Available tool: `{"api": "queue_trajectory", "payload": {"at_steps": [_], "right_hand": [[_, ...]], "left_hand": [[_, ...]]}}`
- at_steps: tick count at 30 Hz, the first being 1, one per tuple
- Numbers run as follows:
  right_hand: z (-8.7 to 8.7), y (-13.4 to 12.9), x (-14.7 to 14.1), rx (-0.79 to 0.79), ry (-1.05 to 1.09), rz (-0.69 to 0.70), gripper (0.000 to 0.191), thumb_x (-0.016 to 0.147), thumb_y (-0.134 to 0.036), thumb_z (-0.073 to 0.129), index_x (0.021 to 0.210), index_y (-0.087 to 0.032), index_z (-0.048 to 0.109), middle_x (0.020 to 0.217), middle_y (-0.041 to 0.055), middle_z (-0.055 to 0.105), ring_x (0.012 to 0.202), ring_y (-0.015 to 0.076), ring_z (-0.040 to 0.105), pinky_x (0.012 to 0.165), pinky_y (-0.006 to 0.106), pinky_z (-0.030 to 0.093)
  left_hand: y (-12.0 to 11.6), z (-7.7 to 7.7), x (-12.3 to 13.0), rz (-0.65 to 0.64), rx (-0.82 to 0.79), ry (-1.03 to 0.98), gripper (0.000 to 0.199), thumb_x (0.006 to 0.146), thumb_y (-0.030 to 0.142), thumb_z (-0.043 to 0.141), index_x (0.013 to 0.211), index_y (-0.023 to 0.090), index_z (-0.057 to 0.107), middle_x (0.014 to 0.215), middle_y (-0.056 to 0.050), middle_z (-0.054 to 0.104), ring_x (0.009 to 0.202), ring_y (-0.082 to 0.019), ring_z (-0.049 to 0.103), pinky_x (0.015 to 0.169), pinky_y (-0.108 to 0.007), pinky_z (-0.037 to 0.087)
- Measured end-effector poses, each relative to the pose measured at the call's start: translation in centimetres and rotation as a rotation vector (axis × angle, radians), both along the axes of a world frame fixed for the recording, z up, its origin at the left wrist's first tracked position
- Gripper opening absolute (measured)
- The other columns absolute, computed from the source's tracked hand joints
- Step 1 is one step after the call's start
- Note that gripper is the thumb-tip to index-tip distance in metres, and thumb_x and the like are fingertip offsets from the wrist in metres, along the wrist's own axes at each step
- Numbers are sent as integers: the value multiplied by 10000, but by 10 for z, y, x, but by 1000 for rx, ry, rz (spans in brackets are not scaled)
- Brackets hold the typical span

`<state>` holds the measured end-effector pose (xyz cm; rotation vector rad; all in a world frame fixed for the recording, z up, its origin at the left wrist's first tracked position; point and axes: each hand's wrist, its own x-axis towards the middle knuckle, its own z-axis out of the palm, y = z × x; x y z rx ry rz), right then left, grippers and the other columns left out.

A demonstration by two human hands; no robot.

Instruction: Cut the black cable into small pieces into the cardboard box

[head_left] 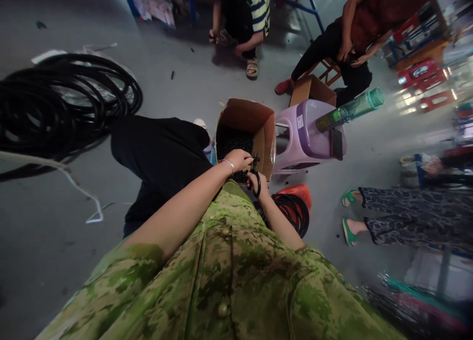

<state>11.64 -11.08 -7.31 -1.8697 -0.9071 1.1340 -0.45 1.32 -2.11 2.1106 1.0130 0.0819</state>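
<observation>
Over the near edge of an open cardboard box (264, 143), my right hand (259, 183) grips black-handled scissors (257, 185). Their blades point up and to the left, close to the fingers of my left hand (239, 159). That hand wears a bracelet at the wrist, and its fingers are pinched together on a small black piece (255, 157) beside the blades. Many small black pieces (236, 141) lie in the bottom of the box. My fingertips partly hide the piece and the scissors' tips.
Right of the box stands a purple stool (312, 133) with a green bottle (351, 111) and a dark phone-like object on top. Black hose coils (74, 103) lie on the left; a smaller coil (295, 212) is near my right forearm. Other people are ahead and to the right.
</observation>
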Motion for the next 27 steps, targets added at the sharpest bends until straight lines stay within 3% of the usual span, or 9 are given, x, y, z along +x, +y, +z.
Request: {"api": "queue_trajectory", "payload": {"at_steps": [9,17,27], "right_hand": [[-21,-1,-1,14,-150,-11,349,793,-505,556,621,-204,519,465,-37,482,478,120,461,499,224,395],[-30,4,0,19,-231,-5,336,778,-484,526,635,-184,576,496,-20,492,574,139,502,542,212,399],[-26,1,-2,64,-268,-1,331,776,-472,523,579,-207,499,474,-36,460,512,122,469,502,206,383]], "left_hand": [[-1,3,-2,57,-51,-59,387,881,369,444,905,163,771,694,-44,714,714,-166,602,644,-244,385],[2,1,-2,106,-30,-24,377,893,339,448,1002,164,764,970,-79,751,867,-182,642,738,-236,428],[2,-1,-1,128,-41,11,376,895,350,452,1020,179,763,1006,-78,750,895,-183,648,740,-226,438]]}}
